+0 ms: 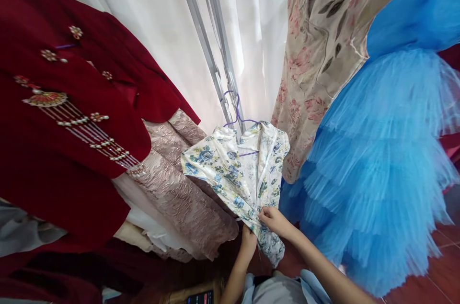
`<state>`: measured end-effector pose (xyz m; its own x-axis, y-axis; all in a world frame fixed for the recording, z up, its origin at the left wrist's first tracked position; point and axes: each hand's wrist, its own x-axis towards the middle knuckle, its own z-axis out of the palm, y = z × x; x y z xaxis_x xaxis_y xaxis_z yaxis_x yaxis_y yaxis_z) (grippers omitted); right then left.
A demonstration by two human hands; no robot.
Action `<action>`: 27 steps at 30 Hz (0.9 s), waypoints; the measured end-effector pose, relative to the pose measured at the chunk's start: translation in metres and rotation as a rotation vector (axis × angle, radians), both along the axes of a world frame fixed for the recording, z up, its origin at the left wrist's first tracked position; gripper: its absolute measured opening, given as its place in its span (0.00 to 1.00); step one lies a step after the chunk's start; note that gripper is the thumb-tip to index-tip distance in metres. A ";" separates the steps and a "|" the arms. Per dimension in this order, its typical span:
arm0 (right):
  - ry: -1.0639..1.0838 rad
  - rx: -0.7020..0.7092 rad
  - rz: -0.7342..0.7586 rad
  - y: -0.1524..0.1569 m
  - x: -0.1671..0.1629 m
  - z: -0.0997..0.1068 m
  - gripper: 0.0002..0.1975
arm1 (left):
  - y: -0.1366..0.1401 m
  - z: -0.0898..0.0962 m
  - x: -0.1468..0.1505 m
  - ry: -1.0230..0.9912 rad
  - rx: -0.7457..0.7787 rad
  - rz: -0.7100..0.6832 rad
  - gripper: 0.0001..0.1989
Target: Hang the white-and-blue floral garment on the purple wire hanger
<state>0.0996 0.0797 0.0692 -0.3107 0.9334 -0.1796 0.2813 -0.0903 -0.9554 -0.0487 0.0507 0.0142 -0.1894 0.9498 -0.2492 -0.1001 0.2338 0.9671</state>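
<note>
A white dress with blue and green flowers (230,170) hangs from a purple wire hanger (237,105), its front opening parted. My right hand (275,221) pinches the fabric at the low end of that opening. Just to the left and lower, my left hand (248,242) grips the edge of the same dress, with its fingers partly hidden by the cloth. Below my hands the lower part of the dress hangs bunched and narrow. The hanger's hook is up against a grey metal stand (206,31).
On the left hang a dark red beaded jacket (89,117) and a pink brocade skirt (187,203). To the right are a beige floral dress (305,69) and a blue tiered tulle dress (373,160). White curtains (143,16) cover the back. A phone (200,298) lies low down.
</note>
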 end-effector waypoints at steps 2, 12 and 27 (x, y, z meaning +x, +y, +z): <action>0.123 -0.081 0.003 -0.002 0.000 -0.003 0.17 | -0.002 -0.009 0.001 -0.001 0.037 0.022 0.18; 0.311 0.066 -0.257 0.035 -0.007 0.095 0.19 | 0.006 0.002 0.017 0.018 0.069 -0.050 0.14; 0.635 0.406 -0.304 0.128 -0.030 0.275 0.13 | -0.002 0.007 0.029 -0.036 0.139 -0.016 0.15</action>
<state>0.0700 0.2079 0.3440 0.0386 0.9478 0.3166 -0.3064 0.3128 -0.8990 -0.0200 0.0491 0.0208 -0.1669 0.9785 -0.1211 -0.1326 0.0994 0.9862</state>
